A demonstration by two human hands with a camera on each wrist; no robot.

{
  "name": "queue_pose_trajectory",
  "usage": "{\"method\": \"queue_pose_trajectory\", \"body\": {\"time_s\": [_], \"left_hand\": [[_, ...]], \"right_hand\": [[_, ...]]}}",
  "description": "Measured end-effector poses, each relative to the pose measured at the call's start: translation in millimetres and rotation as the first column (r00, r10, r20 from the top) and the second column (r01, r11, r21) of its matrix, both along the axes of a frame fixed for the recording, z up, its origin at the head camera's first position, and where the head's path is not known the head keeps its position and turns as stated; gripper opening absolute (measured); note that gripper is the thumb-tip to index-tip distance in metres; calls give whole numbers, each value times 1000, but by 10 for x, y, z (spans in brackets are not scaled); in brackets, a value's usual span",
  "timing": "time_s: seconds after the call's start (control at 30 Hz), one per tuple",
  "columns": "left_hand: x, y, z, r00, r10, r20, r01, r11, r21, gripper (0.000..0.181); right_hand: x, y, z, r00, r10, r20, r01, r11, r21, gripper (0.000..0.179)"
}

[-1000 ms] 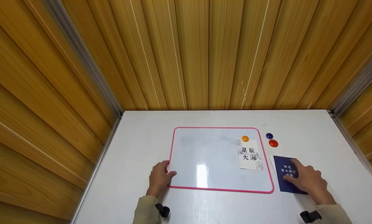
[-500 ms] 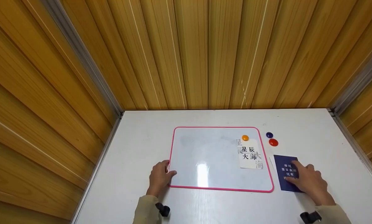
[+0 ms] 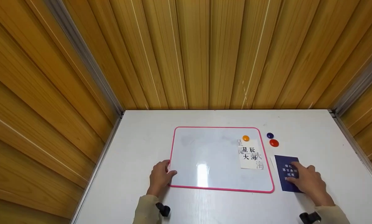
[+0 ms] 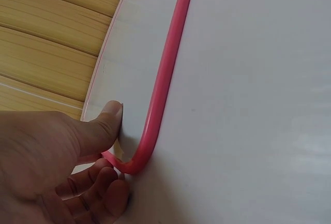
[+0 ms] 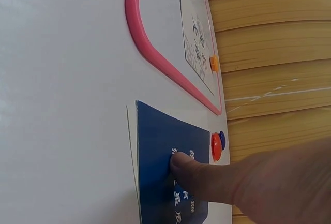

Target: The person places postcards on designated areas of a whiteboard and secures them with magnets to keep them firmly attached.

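A whiteboard [image 3: 217,155] with a pink rim lies on the table. My left hand [image 3: 161,177] grips its near left corner, thumb [image 4: 106,125] over the rim and fingers curled against the side. To the right of the board, my right hand [image 3: 310,180] holds a dark blue card [image 3: 286,183] with white lettering. The thumb [image 5: 194,172] presses on the printed face; most other fingers are hidden in the right wrist view. A pale card [image 5: 131,131] shows along the blue card's edge. A white card [image 3: 246,163] with black characters lies on the board, an orange magnet [image 3: 245,138] at its top.
Beyond the blue card, a red magnet [image 3: 274,143] and a smaller dark blue magnet [image 3: 270,135] sit on the white table [image 3: 142,140], just right of the board. Wood-grain panels [image 3: 192,56] rise behind the table's back edge and on both sides.
The blue card has turned slightly under my right hand, its lower right corner drawing in to the left. My left hand stays on the whiteboard corner.
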State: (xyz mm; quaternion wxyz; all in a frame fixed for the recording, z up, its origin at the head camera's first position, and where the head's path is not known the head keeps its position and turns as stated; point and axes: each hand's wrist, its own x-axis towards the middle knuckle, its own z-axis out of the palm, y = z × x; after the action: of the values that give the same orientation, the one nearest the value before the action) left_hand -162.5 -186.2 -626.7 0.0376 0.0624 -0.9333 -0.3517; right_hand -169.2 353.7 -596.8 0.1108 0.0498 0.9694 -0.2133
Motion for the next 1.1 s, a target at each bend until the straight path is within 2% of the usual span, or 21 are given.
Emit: {"method": "queue_pose_trajectory", "body": {"time_s": [0.53,0.77,0.97,1.1], "left_hand": [[-13,-5,-14,1000,-6,1,6,1000,4,54],[-13,-6,-3,1000,-8,8,8,1000,3,54],[-10,-2,1,1000,-8,-8,8,1000,9,53],[-10,-3,-3,1000,-7,-14,8,1000,10,53]], "right_hand": [[7,26,-15,1000,-20,23,21,999,-48,82],[0,35,-6,999,-37,-7,37,998,-55,84],[-6,61,10,997,-11,-78,8,999,-43,85],[-15,68,24,998,-12,-70,9,999,-40,87]]}}
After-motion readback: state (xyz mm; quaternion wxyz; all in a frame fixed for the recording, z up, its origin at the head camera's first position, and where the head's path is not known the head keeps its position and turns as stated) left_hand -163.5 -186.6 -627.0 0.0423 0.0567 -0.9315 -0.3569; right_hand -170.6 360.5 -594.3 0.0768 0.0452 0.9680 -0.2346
